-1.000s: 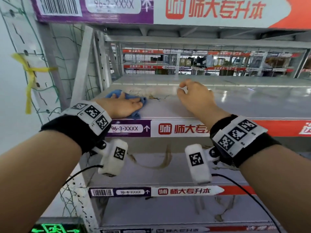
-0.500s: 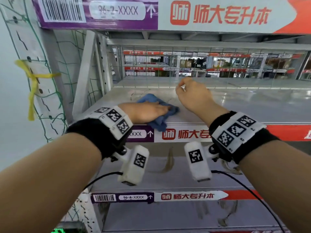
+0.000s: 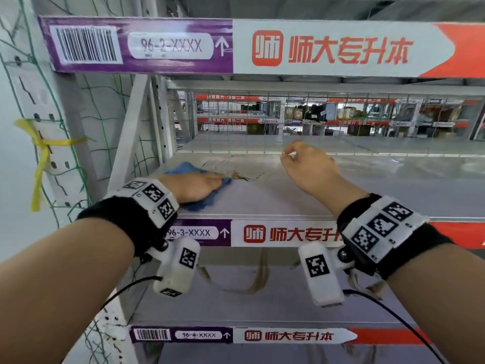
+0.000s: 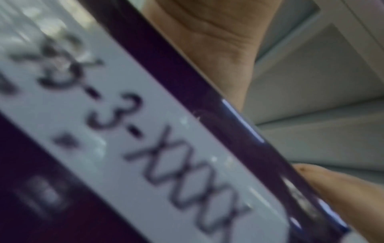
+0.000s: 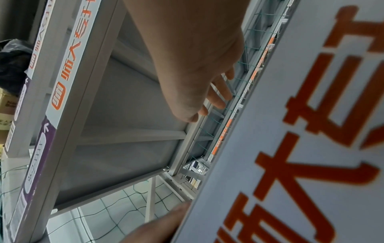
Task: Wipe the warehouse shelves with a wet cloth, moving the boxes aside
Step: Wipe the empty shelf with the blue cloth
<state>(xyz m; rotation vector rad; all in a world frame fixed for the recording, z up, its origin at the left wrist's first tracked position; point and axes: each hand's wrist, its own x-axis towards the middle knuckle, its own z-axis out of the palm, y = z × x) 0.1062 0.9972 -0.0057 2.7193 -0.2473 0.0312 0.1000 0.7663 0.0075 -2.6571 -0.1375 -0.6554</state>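
Two hands over the middle shelf (image 3: 288, 198), the one labelled 96-3-XXXX on its front strip (image 3: 194, 233). Left hand (image 3: 193, 185) lies flat, palm down, fingers straight, pressing the blue cloth (image 3: 183, 168) onto the shelf near its left end, close to the front edge. Cloth bunches out behind the hand and under the palm toward the shelf lip. Fingertips point right, ending just beside a brownish dirt smear (image 3: 240, 176); thin dark scuff lines sit further back on the same surface.

Right hand (image 3: 308, 166) hovers above the shelf, apart from the cloth, wrist bent, fingers loosely curled, thumb and forefinger close together. Holds nothing visible. Right wrist view shows the same hand (image 5: 197, 65) from below, fingers relaxed against the grid of green netting (image 5: 249, 65) at the back of the rack.

Left wrist view is mostly blurred label (image 4: 145, 139), purple border with white number panel, wrist skin behind it; cloth not visible there.

Both wrists carry black bands with white marker blocks and cabled white camera pods.

Upper shelf strip reads 96-2-XXXX (image 3: 170, 46), lower one 96-4-XXXX (image 3: 198, 335). Yellow tie (image 3: 39, 158) knotted on the left upright. Boxes show only on far racks (image 3: 341, 114) behind the mesh.
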